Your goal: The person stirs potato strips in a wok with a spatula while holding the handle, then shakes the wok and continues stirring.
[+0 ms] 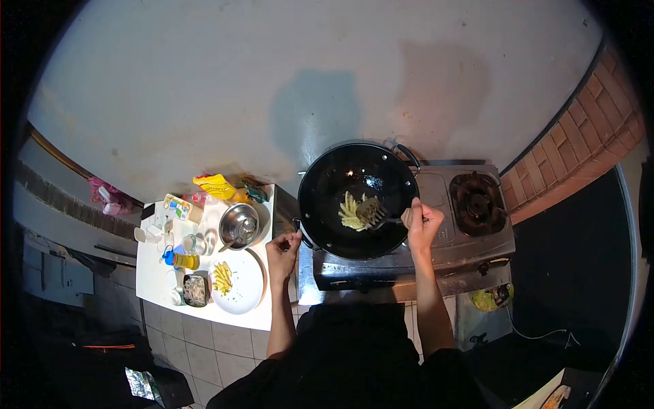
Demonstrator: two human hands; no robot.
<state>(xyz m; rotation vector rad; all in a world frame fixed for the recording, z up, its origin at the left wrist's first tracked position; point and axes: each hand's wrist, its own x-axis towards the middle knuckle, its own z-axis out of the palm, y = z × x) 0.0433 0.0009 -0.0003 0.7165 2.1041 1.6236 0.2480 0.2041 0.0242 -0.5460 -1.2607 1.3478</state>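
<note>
A black wok (327, 170) sits on the left side of the stove, with pale yellow-green strips of food (350, 210) bunched in its middle. My right hand (422, 221), at the wok's right rim, is closed around the handle of a slotted spatula (371, 213). The spatula's head touches the right side of the food. At the wok's left side, my left hand (283, 253) is closed, its fingertips at the black loop handle (304, 236). Left of that hand, a white plate (248, 300) holds more yellow strips (223, 278).
The steel stove (436, 273) has a second burner (478, 203) on the right. On the white table (157, 273) stand a metal bowl (239, 226), a yellow bottle with a blue cap (184, 260), a small dark container (195, 290) and a yellow packet (214, 185). A wall rises behind.
</note>
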